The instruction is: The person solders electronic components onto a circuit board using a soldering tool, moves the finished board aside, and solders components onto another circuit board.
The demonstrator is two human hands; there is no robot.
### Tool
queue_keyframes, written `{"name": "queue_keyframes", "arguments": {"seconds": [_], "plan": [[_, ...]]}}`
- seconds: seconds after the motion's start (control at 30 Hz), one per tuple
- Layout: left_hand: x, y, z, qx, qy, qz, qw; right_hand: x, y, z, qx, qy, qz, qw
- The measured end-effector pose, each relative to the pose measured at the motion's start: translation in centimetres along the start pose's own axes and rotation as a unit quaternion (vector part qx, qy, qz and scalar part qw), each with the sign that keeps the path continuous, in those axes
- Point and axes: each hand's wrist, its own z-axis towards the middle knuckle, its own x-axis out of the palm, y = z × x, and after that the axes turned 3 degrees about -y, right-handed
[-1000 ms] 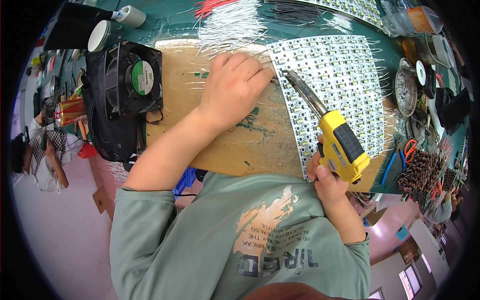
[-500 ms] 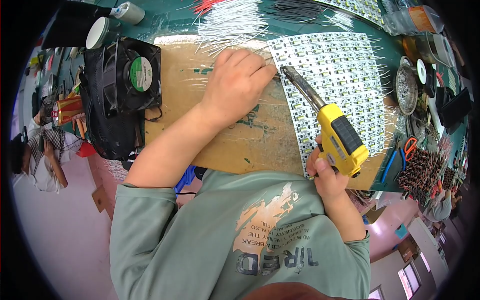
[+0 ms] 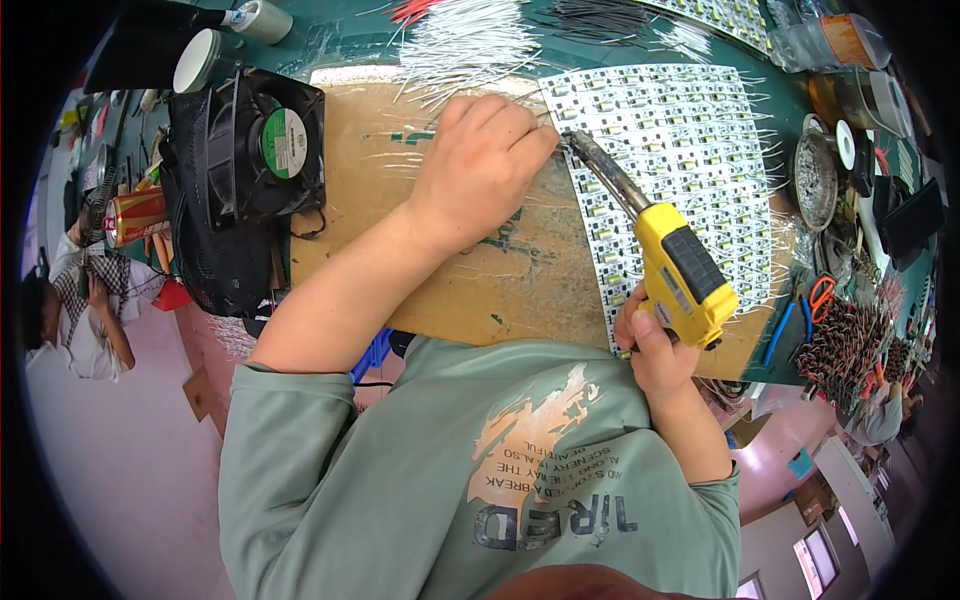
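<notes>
In my right hand (image 3: 660,350) is a yellow-and-black soldering gun (image 3: 688,272), my fingers wrapped round its grip. Its long metal barrel slants up and left, and the tip meets the upper left edge of a sheet of small white circuit boards (image 3: 670,170). Close to that tip, my left hand (image 3: 485,165) is closed in a pinch on a thin wire; only a short bit seems to show beside the fingertips, the rest being hidden. Beneath the left hand lies a worn brown work board (image 3: 370,270). Beyond it spreads a pile of white wires (image 3: 465,45).
A black fan (image 3: 262,150) stands at left, near a lidded jar (image 3: 205,62). On the right are a round metal dish (image 3: 815,180), blue-handled pliers (image 3: 780,330), orange-handled scissors (image 3: 822,292) and a heap of dark wires (image 3: 850,345). Another person (image 3: 85,310) is at far left.
My left hand has shifted very slightly to the right, toward the soldering tip. The soldering gun and the sheet stay almost in place.
</notes>
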Motion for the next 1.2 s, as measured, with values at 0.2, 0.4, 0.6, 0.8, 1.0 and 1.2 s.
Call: {"name": "queue_keyframes", "arguments": {"seconds": [0.2, 0.4, 0.6, 0.8, 1.0, 1.2], "plan": [[0.1, 0.0, 0.0, 0.003, -0.003, -0.003, 1.0, 0.2, 1.2, 0.0, 0.049, 0.002, 0.066, 0.997], [0.2, 0.0, -0.1, 0.003, -0.005, -0.005, 1.0, 0.1, 1.3, -0.7, 0.031, 0.023, 0.145, 0.989], [-0.3, -0.3, 0.1, 0.024, -0.025, 0.007, 0.999, 0.4, 1.3, -1.6, 0.036, 0.013, 0.177, 0.984], [-0.8, -0.9, -0.4, 0.029, 0.025, -0.023, 0.999, -1.6, 0.7, -2.5, 0.074, 0.03, 0.073, 0.994], [-0.6, -0.9, -0.6, 0.025, 0.03, -0.049, 0.998, -1.0, 0.6, -2.2, 0.071, -0.004, 0.061, 0.996], [-0.5, -1.0, -0.5, 0.026, 0.031, -0.051, 0.998, -1.0, 0.6, -2.0, 0.081, 0.003, 0.052, 0.995]]}}
